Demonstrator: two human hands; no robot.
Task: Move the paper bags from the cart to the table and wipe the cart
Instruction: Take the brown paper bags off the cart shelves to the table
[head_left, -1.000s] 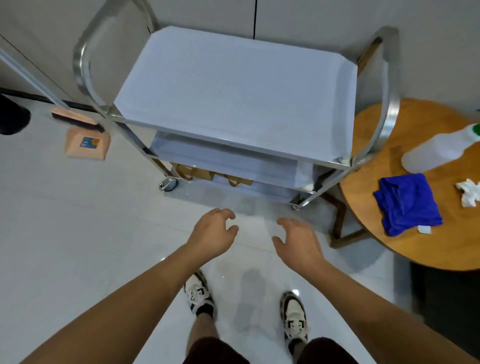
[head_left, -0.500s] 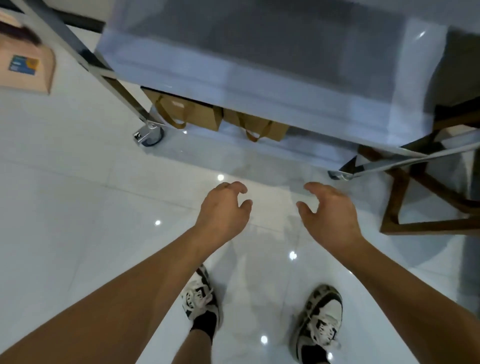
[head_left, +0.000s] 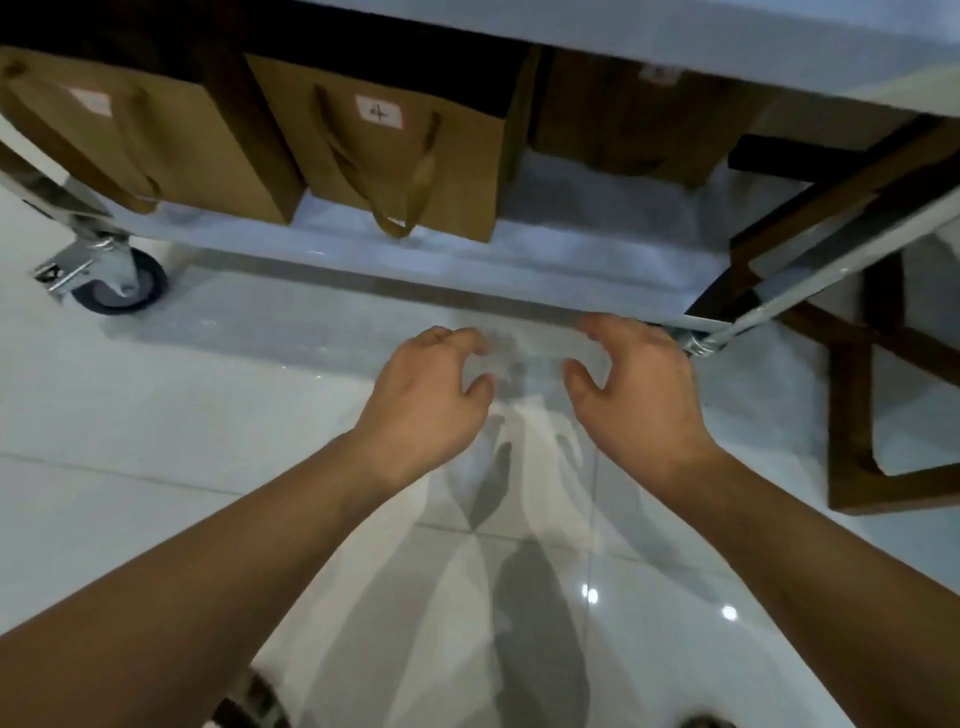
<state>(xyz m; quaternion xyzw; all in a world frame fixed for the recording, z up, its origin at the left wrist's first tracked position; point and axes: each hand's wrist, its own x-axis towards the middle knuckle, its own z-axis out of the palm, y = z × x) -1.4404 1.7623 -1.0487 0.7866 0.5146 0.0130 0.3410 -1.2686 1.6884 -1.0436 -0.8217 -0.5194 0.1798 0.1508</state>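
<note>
three brown paper bags stand upright in a row on the cart's bottom shelf (head_left: 519, 254): the left bag (head_left: 156, 140), the middle bag (head_left: 415, 156) with a white label marked 4, and the right bag (head_left: 639, 119) further back in shadow under the shelf above. the left hand (head_left: 431, 395) and the right hand (head_left: 634, 395) hang side by side over the glossy floor (head_left: 130, 441), just in front of the shelf edge, fingers loosely curled, holding nothing. a caster wheel (head_left: 117, 275) sits at the left corner. wooden table legs (head_left: 857, 415) stand to the right.
</note>
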